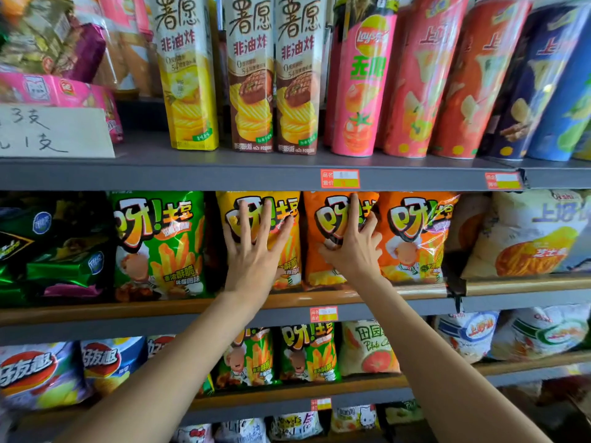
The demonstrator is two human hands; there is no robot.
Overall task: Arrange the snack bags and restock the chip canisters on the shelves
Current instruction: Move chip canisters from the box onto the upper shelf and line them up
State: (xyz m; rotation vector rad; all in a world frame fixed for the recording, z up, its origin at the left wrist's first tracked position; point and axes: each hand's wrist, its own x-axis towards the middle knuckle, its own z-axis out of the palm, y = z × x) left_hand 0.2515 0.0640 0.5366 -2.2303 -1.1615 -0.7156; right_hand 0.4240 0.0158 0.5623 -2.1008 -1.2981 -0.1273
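On the middle shelf stand fry-snack bags in a row: a green bag, a yellow bag, an orange bag and a second orange bag. My left hand lies flat on the yellow bag's front with its fingers spread. My right hand presses on the first orange bag, fingers spread and slightly bent. Above, chip canisters line the top shelf: a yellow carton, two brown cartons, a pink Lay's canister, red canisters and blue ones.
Grey shelf edges with red price tags run across. Dark green bags sit at middle left, a white bag at middle right. A handwritten card leans at top left. Lower shelves hold more snack bags.
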